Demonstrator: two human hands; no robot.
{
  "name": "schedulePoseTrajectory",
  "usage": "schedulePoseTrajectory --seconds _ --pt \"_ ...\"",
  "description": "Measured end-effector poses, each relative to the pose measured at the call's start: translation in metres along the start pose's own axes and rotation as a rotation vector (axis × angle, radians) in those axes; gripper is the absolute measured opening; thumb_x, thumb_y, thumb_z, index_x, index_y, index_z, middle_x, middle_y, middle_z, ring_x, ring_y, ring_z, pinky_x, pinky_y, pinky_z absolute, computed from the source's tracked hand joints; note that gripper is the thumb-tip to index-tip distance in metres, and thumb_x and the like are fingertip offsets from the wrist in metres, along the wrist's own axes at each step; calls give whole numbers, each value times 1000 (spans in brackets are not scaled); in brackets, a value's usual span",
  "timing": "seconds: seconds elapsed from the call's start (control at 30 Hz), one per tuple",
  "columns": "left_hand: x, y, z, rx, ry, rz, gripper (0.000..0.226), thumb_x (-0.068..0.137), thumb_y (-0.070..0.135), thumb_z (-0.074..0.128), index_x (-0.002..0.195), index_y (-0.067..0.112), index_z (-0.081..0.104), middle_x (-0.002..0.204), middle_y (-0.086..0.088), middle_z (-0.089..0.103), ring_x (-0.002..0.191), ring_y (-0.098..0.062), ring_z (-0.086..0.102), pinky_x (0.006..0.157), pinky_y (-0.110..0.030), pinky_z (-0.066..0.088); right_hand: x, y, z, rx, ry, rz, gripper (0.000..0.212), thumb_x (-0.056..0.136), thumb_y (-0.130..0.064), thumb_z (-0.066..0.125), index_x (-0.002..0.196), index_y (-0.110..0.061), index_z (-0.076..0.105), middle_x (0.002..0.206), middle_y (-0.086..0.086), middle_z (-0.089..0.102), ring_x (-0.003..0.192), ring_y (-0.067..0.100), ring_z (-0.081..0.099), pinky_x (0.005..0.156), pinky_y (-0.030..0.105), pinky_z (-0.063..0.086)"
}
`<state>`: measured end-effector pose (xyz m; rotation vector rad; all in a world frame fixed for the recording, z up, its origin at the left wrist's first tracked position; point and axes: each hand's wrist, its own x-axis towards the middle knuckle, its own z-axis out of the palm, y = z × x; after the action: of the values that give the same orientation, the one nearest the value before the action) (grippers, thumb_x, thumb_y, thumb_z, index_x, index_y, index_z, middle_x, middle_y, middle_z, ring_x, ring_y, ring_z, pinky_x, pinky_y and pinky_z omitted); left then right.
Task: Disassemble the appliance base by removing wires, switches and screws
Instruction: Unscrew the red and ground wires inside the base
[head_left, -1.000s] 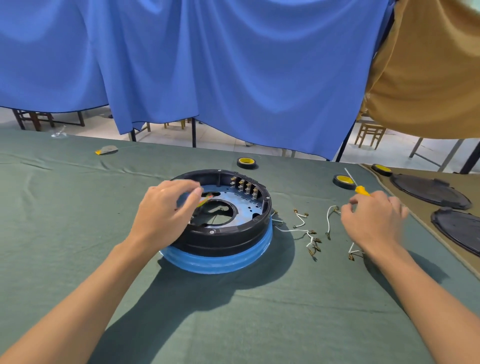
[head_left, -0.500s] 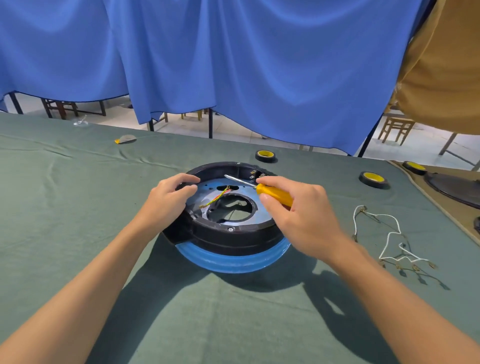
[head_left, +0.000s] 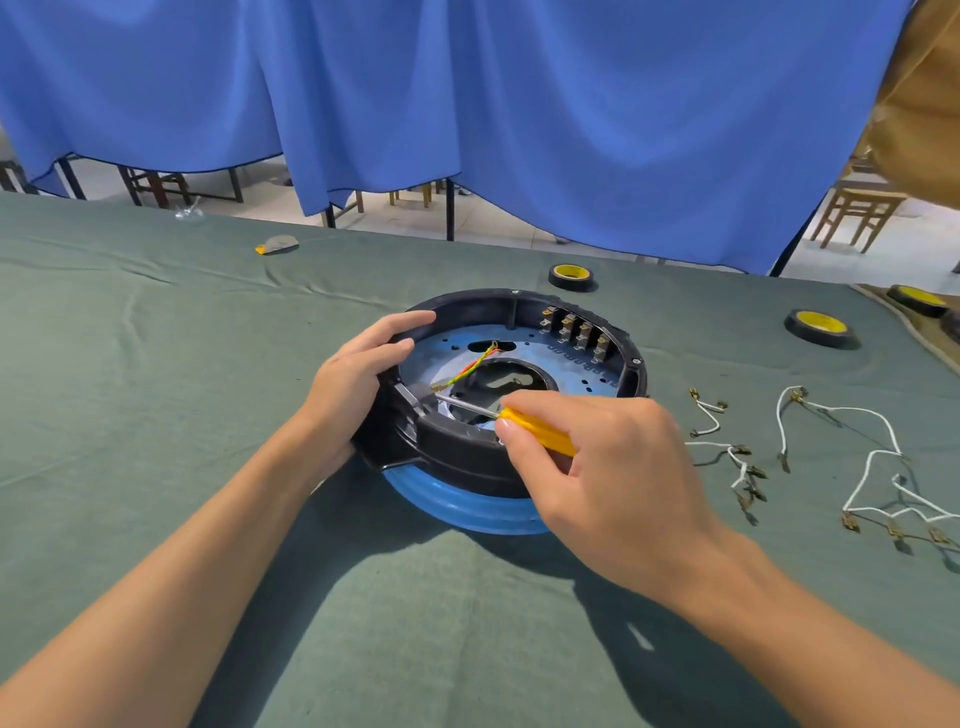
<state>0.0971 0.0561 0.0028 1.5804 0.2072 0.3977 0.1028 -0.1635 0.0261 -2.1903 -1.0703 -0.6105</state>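
Note:
The round appliance base (head_left: 631, 374), black rim over a blue ring, lies on the green cloth at the centre. My left hand (head_left: 358, 379) grips its left rim. My right hand (head_left: 608, 467) holds a yellow-handled screwdriver (head_left: 540, 431), its metal tip down at the inner left edge of the base. A green-yellow and red wire (head_left: 475, 364) runs across the blue inner plate. A row of switches (head_left: 574, 332) with metal terminals stands at the back right inside the rim.
Loose white wires (head_left: 857, 415) with metal terminals lie on the cloth right of the base. Black-and-yellow tape rolls sit behind (head_left: 571, 275) and at the right (head_left: 821, 327). A small grey-yellow object (head_left: 278, 244) lies far left. Blue curtain hangs behind the table.
My right hand picked up the screwdriver from the right and brought it over the base, then lowered its tip to the inner left edge. My left hand shifted to grip the left rim.

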Motion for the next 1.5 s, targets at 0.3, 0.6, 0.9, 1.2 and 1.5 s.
schedulePoseTrajectory --seconds 0.3,0.6,0.9,1.2,1.5 --pt "2 -5 -1 -31 0 20 37 96 10 42 117 25 69 127 -3 64 124 -26 55 110 -51 37 -5 -11 2 -88 43 -56 26 92 -29 56 71 -14 60 53 -6 32 46 26 38 40 35 40" --pt "1 -5 0 -7 -2 4 37 96 13 43 113 31 70 127 -2 64 123 -31 55 107 -54 39 -13 -34 12 -228 85 -71 21 89 -18 58 68 -13 57 49 1 41 37 29 41 34 32 34" --pt "0 -4 0 39 -1 30 35 93 15 47 111 32 71 128 2 63 125 -25 54 111 -52 35 -19 -28 11 -105 123 -54 28 94 -25 49 72 -11 60 56 -6 29 40 26 37 34 35 37" --pt "-1 -1 1 62 -4 33 37 79 27 50 108 35 71 128 4 63 126 -25 52 111 -54 34 -19 -33 15 -213 111 -75 18 90 -21 58 79 -12 68 51 -1 41 37 23 40 34 29 33" --pt "1 -5 0 90 11 46 36 95 11 45 111 31 70 129 0 62 125 -30 52 110 -57 33 -16 -42 22 -352 25 -58 11 72 -14 74 81 -11 70 52 0 47 37 21 46 35 28 34"
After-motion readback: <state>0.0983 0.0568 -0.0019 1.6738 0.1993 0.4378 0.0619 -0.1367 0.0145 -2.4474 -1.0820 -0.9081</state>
